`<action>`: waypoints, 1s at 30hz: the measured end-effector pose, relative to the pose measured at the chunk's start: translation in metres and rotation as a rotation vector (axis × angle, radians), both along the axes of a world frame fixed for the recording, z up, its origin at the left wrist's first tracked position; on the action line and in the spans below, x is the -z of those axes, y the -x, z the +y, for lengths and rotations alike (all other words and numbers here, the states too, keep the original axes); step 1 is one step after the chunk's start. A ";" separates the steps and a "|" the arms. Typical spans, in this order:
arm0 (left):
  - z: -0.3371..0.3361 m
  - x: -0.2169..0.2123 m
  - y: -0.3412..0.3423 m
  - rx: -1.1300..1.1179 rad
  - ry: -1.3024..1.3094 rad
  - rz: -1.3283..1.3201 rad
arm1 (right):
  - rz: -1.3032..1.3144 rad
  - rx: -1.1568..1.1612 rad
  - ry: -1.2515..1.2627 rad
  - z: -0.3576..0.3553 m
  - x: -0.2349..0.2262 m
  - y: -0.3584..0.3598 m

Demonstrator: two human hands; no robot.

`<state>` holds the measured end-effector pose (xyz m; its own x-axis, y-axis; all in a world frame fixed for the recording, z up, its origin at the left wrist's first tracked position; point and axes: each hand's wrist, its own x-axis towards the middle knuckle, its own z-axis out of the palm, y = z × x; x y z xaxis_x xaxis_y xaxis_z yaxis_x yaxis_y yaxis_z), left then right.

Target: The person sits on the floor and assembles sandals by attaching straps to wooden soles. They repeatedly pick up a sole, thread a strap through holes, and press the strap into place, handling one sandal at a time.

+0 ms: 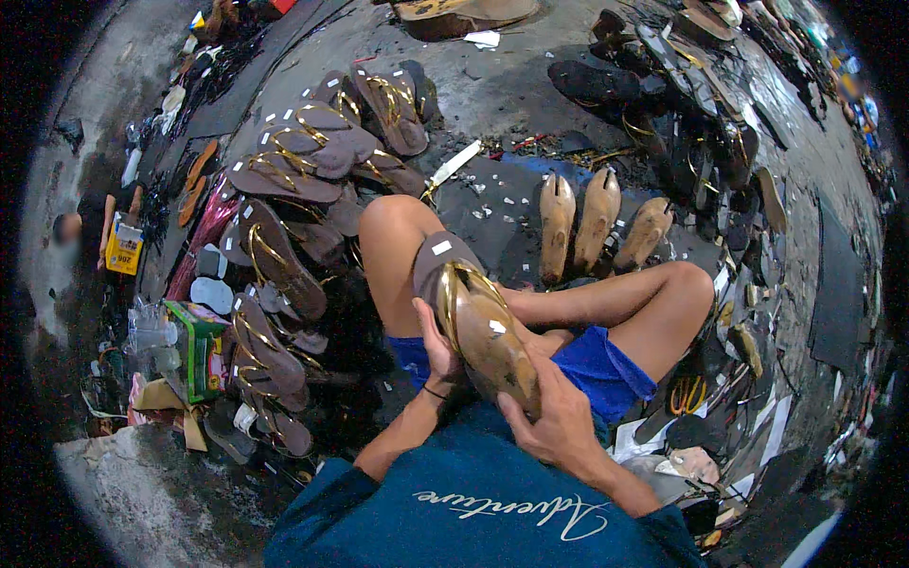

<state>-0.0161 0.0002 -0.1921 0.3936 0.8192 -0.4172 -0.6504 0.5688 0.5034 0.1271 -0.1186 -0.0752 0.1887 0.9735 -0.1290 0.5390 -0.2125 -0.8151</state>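
Over my lap is a brown flip-flop [431, 275] with gold straps and a small white label near its toe. A wooden shoe last [492, 346] sits under its straps, with a white scrap stuck on top. My left hand [437, 348] is closed round the sandal's left edge by the strap. My right hand [554, 407] grips the heel end of the last, thumb on one side and fingers on the other. The sandal's underside and some fingertips are hidden.
Finished-looking brown flip-flops [284, 175] with gold straps lie in a heap at left. Three wooden lasts [597, 218] rest ahead of my right leg. A green box [197, 350] and a yellow packet [124, 244] stand far left. Dark soles [597, 83] and scraps litter the right.
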 end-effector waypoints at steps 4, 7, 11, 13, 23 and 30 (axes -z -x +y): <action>-0.009 -0.029 -0.016 0.011 -0.001 0.187 | -0.074 0.001 -0.140 0.007 0.015 -0.003; 0.000 -0.017 -0.009 0.040 0.019 0.143 | -0.127 0.081 -0.291 0.038 0.035 0.017; 0.008 0.005 -0.002 0.032 -0.001 0.140 | -0.133 0.185 -0.372 0.053 0.057 0.034; 0.018 -0.004 -0.002 0.106 -0.080 0.098 | -0.163 0.197 -0.400 0.058 0.062 0.036; 0.023 -0.054 -0.046 0.218 -0.607 0.518 | -0.269 0.313 -0.529 0.056 0.037 -0.002; 0.041 -0.058 -0.049 0.279 -0.588 0.548 | -0.035 0.131 -0.303 0.038 0.039 -0.014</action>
